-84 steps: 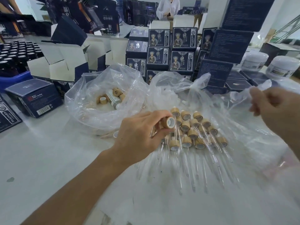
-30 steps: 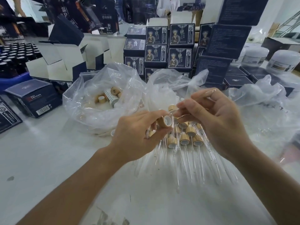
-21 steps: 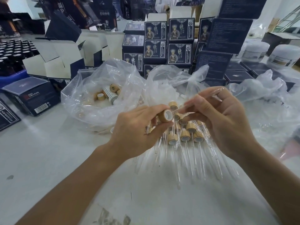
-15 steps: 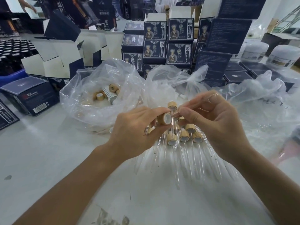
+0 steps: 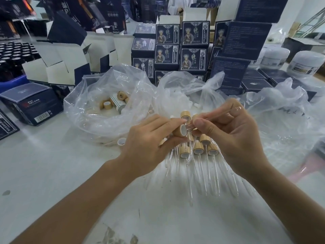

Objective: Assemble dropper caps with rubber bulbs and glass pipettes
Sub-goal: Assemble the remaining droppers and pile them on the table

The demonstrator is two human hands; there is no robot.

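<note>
My left hand (image 5: pixel 149 143) grips a bamboo-coloured dropper cap (image 5: pixel 179 130) with its white open end facing right. My right hand (image 5: pixel 228 131) pinches a clear glass pipette (image 5: pixel 216 115) between thumb and fingers, its near end touching the cap's opening. Below the hands lies a pile of assembled droppers (image 5: pixel 198 150), caps up and glass tubes fanned toward me on the white table (image 5: pixel 52 173). A clear bag (image 5: pixel 98 110) at the left holds several loose caps (image 5: pixel 107 105).
Stacked dark blue product boxes (image 5: pixel 193 50) stand behind the bags. Opened cartons (image 5: pixel 58 67) and dark bottles (image 5: pixel 12 55) sit at the back left, white jars (image 5: pixel 306 65) at the back right. More clear plastic (image 5: pixel 281 111) is spread out on the right. A person stands far behind.
My right hand came in from the far right with a pipette and brought its end up to the cap in my left hand. The left hand stayed nearly still.
</note>
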